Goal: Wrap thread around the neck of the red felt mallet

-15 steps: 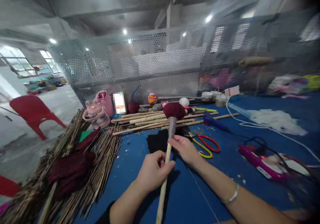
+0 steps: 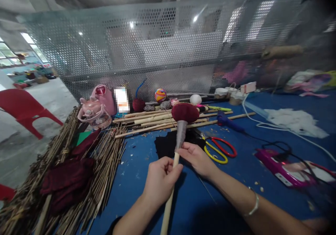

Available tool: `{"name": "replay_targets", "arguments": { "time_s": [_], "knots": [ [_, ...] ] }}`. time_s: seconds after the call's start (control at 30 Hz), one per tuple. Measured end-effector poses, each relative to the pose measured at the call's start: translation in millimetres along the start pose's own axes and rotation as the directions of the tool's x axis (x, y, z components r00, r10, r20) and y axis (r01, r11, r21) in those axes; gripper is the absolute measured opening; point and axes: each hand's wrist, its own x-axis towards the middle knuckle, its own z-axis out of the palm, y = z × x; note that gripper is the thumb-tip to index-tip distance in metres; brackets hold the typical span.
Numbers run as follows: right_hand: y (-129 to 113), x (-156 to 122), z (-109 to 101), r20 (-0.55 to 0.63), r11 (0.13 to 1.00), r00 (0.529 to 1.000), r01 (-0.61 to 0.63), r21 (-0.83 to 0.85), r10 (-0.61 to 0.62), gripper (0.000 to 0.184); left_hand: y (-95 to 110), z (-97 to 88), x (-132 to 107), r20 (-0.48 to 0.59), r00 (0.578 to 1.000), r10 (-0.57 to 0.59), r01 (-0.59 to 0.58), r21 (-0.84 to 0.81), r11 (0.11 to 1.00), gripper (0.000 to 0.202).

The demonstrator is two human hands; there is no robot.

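A pale wooden stick (image 2: 168, 207) slants up the middle of the view. On its top sits a rounded dark red cloth head (image 2: 185, 112), with grey thread wrapping (image 2: 181, 133) tapering down the stick beneath it. My left hand (image 2: 160, 179) is closed round the bare stick below the wrapping. Higher up, my right hand (image 2: 198, 159) pinches the stick at the lower end of the wrapping. A thin thread (image 2: 208, 189) runs down below my right hand; whether its fingers hold it I cannot tell. Black cloth (image 2: 165, 144) lies behind the stick.
Scissors (image 2: 222, 151) with red and yellow handles lie right of the black cloth. Behind are wooden sticks (image 2: 147, 120), yarn balls and a white ball (image 2: 195, 99). Bundled dry stalks (image 2: 110, 165) with dark red cloth (image 2: 69, 182) fill the left. A magenta device (image 2: 282, 172) with cables lies right.
The camera view has tipped downward and shifted slightly. Both hands keep their places on the stick, and the red head stays on top.
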Motion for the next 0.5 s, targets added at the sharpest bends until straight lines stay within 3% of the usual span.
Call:
{"name": "replay_targets", "arguments": {
  "time_s": [0.13,0.23,0.33,0.4,0.5],
  "knots": [
    [-3.2,-3.9,-4.9,0.088,0.995,0.996,-0.016,0.102,0.007,0.031,6.2,-2.4,-3.3,0.109,0.994,-0.032,0.054,-0.199,0.979,0.032],
    [-2.5,-7.2,-3.8,0.149,0.965,0.987,-0.089,0.246,0.053,0.037,7.4,1.3,-5.0,0.228,0.972,-0.06,0.144,-0.372,0.917,0.038],
    [-1.4,-9.1,-1.6,0.167,0.952,0.983,-0.116,0.282,0.07,0.037,4.5,5.7,-5.5,0.322,0.945,-0.061,0.215,-0.468,0.857,0.043],
    [-1.0,-8.8,-1.0,0.132,0.965,0.989,-0.091,0.245,0.06,0.035,2.0,7.8,-5.5,0.281,0.958,-0.06,0.182,-0.433,0.883,0.044],
    [0.0,-6.5,-1.2,0.054,0.986,0.998,-0.051,0.158,0.043,0.034,-0.2,9.9,-5.4,0.023,1.0,-0.004,0.009,-0.222,0.975,0.034]
  ]
}}
